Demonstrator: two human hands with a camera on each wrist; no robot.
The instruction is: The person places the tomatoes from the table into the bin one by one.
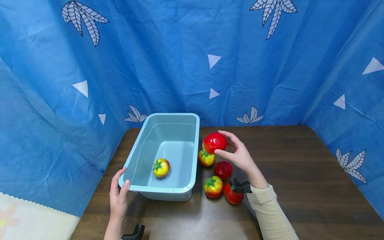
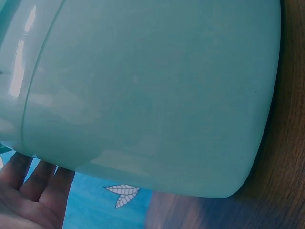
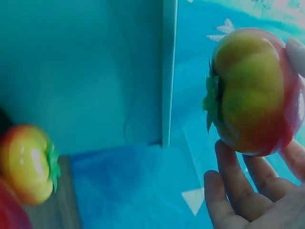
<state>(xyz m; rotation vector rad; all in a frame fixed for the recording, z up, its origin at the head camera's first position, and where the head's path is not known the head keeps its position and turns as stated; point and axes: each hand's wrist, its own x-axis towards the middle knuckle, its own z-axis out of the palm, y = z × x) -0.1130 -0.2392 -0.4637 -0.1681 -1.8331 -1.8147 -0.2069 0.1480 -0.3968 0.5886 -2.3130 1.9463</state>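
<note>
My right hand point(image 1: 237, 153) holds a shiny toy tomato point(image 1: 214, 143) between thumb and fingers, raised beside the right rim of a light blue plastic tub point(image 1: 177, 153). In the right wrist view, the held tomato point(image 3: 252, 95) shows a yellow-green top with a green leafy calyx facing the tub wall. At the tub's near left corner, my left hand point(image 1: 118, 196) grips the rim. The left wrist view shows its fingers point(image 2: 50, 191) against the edge of the tub wall point(image 2: 157, 95). One yellow-red tomato point(image 1: 161, 168) lies on the tub floor.
Right of the tub, several more tomatoes lie on the dark wooden table point(image 1: 300, 173): a yellow-topped one point(image 1: 206, 158), a dark red one point(image 1: 223, 170), another yellow-topped one point(image 1: 213, 187) and a red one point(image 1: 233, 193) under my right wrist. A blue patterned curtain point(image 1: 180, 66) hangs behind.
</note>
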